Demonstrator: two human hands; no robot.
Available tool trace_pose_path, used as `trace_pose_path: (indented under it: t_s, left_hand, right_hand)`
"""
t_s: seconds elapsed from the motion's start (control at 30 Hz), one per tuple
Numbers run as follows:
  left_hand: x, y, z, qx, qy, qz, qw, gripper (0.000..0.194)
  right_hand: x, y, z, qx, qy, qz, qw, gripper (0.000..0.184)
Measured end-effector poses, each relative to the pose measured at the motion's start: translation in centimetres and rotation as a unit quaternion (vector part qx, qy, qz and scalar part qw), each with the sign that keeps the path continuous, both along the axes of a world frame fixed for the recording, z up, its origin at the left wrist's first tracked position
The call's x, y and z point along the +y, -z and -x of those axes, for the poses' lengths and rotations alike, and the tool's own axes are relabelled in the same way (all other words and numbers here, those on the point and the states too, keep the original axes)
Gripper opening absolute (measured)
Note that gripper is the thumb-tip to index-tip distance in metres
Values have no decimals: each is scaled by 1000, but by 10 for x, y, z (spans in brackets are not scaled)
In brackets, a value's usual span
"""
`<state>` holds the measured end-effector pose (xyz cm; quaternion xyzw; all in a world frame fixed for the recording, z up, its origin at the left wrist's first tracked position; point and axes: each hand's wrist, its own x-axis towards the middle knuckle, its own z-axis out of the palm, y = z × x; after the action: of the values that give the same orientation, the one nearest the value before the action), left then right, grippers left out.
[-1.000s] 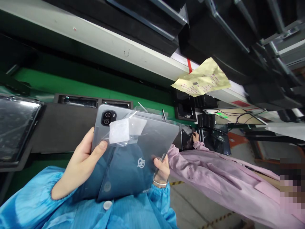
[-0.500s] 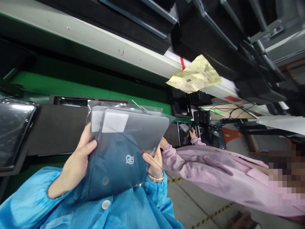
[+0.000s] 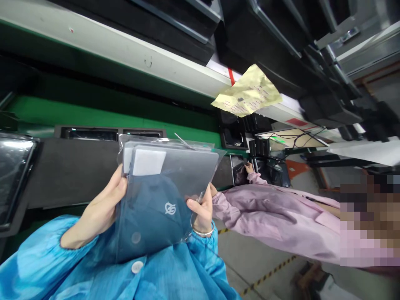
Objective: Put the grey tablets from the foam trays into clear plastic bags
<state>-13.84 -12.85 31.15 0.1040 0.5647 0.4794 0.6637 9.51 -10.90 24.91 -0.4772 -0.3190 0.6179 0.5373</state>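
In front of my chest I hold a flat, glossy grey-blue panel [image 3: 168,166] inside a clear plastic bag. A white rectangular label [image 3: 149,162] shows near its upper left, and a white logo shows lower down. My left hand [image 3: 106,204] is closed on the left edge, its thumb along the side and its other fingers partly hidden behind. My right hand [image 3: 202,208] grips the right edge with the thumb on the front. More than one layer shows at the left edge; I cannot tell whether it is a stack. The panel is tilted, with its face toward me.
Dark framed trays [image 3: 18,179] lie along the green bench [image 3: 109,112] ahead. A crumpled yellow sheet [image 3: 250,93] hangs from the pale shelf edge [image 3: 125,54], above which stand black units [image 3: 265,58]. At my right, a co-worker in a pink smock [image 3: 275,216] reaches to the bench.
The view has shifted slightly, so the shelf and co-worker appear farther left. My left thumb has moved off the panel's front toward its edge. Both hands keep hold of the bagged panel.
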Motion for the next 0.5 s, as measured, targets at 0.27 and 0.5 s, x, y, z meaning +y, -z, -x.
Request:
trace_pose_path:
  t_s: [0.27, 0.5]
  left_hand:
    - [-4, 45, 15, 110, 57, -119, 985, 112]
    - [4, 4, -3, 215, 80, -85, 970, 105]
  right_hand:
    - [-3, -8, 4, -21, 0, 0, 1000, 62]
    - [-3, -8, 9, -34, 7, 1, 999, 78]
